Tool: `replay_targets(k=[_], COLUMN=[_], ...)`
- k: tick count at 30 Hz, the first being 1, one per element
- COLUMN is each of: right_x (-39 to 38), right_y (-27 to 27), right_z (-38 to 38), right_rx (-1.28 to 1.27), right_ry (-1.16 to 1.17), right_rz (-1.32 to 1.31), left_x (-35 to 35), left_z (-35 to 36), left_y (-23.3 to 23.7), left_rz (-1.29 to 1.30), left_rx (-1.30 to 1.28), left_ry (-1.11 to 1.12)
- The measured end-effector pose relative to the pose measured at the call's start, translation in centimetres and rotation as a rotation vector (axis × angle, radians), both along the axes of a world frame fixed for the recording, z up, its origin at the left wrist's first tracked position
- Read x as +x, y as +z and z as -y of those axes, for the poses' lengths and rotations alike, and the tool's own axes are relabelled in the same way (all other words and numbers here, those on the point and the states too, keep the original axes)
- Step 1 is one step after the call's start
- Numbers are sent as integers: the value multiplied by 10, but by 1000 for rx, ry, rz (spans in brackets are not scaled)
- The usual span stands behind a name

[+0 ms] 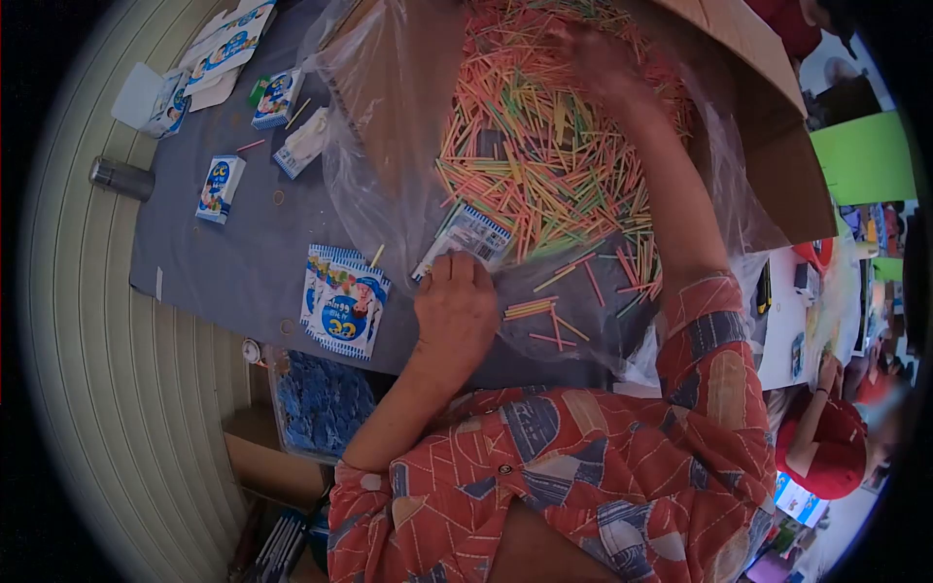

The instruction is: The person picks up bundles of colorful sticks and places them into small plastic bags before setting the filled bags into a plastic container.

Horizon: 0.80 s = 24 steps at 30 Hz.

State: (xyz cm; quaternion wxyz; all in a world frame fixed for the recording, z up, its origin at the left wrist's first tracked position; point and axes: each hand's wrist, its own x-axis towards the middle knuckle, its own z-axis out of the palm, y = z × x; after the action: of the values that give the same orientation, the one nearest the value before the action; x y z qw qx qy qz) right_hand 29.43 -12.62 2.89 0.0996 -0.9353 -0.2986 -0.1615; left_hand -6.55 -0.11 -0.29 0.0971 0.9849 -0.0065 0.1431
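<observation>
My left hand (455, 301) is closed on the lower end of a blue-and-white striped packet (476, 236), whose printed back faces up near the edge of the stick pile. My right hand (598, 63) reaches deep into a heap of thin coloured sticks (544, 146), pink, yellow and green, in a plastic-lined cardboard box (763, 126). That hand is blurred, so its fingers and anything in them cannot be made out. Left of my left hand lies a small stack of printed packets (342, 303). A few loose sticks (530, 310) rest on the plastic near my body.
Small printed boxes (221, 188) and opened cartons (229, 53) lie on the grey table (258, 228). A metal flask (121, 178) stands by the ribbed wall. Below the table edge is a bin of blue wrappers (323, 398). Another person in red (826, 442) is at the right.
</observation>
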Motion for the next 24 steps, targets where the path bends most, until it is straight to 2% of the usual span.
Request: replay_targets(k=[1, 2, 4, 5, 7, 8, 10, 11, 13, 14, 16, 17, 18, 20, 21, 22, 23, 24], right_x=[3, 3, -7, -11, -27, -33, -49, -56, -66, -68, -76, -80, -87, -108, -112, -115, -118, -130], right_y=[-2, -7, -13, -17, -21, -20, -13, -19, -23, -19, -5, -9, -13, 1, -6, -15, -18, -12], right_z=[10, 16, 25, 27, 22, 25, 25, 23, 19, 22, 27, 27, 27, 36, 35, 38, 47, 51], right_rx=[387, 390, 920, 924, 1070, 1075, 850, 849, 608, 610, 78, 241, 410, 445, 454, 561, 662, 657], right_ry=[127, 122, 272, 268, 292, 288, 307, 312, 311, 320, 305, 361, 416, 361, 377, 397, 398, 370], right_rz=[-105, -103, -606, -600, -547, -557, -646, -672, -298, -307, -89, -19, 43, -295, -306, -482, -650, -637], left_x=[-2, -3, -3, -4, -4, -1, 4, 3, 6, 5, 1, -1, -2, -9, -11, -11, -12, -14], left_z=[-2, -1, -1, -4, -13, -12, -13, -9, 3, 5, 5, 5, 5, 1, 0, -1, -4, -9], left_y=[0, -1, -2, 1, 15, 17, 17, 12, 3, 2, 2, -3, -12, -16, -16, -13, -7, 5], left_rz=[21, 22, 80, 83, 192, 181, 135, 115, 60, 53, -14, -31, 33, 88, 149, 218, 220, 210], left_rx=[-67, -65, -62, -60, -390, -387, -116, -115, 156, 159, 229, 241, 199, 169, 31, -114, -121, -259], left_ry=[4, -1, 23, 16, 5, 8, 55, 72, 52, 62, 11, 48, -5, -29, -10, -9, -25, -2])
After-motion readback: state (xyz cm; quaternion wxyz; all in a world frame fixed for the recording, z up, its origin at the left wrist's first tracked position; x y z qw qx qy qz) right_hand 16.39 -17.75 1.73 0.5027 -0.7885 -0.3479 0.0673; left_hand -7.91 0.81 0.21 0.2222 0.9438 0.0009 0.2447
